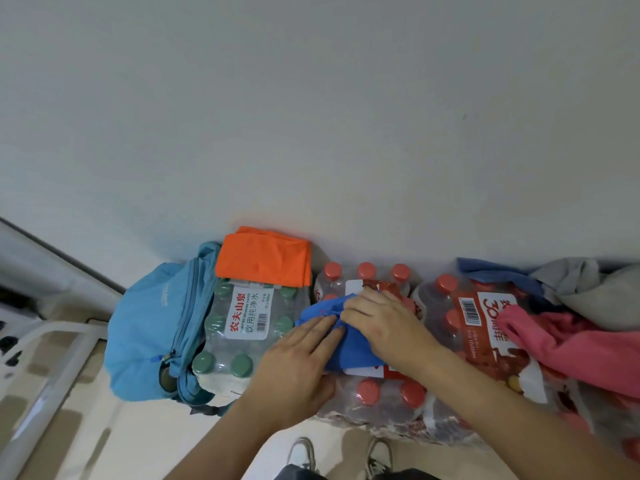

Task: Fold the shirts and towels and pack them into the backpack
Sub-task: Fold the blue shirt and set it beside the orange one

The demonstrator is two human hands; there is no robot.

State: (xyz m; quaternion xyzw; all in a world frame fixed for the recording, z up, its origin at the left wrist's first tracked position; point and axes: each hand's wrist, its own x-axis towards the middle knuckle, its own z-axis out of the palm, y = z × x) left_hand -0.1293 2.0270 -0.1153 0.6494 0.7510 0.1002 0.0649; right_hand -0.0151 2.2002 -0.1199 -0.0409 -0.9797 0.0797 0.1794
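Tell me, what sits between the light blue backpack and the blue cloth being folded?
A shrink-wrapped pack of green-capped water bottles lies between backpack and blue cloth, head view.

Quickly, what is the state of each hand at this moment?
Left hand: open, straight fingers pressing on the blue cloth.
Right hand: closed, fingers curled on a fold of the blue cloth.

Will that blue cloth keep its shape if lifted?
Probably not: the blue cloth looks thin and creased, so it would likely flop and unfold. It bunches under the left hand and right hand, suggesting lightness. On the plastic-wrapped bottle pack it may slide.
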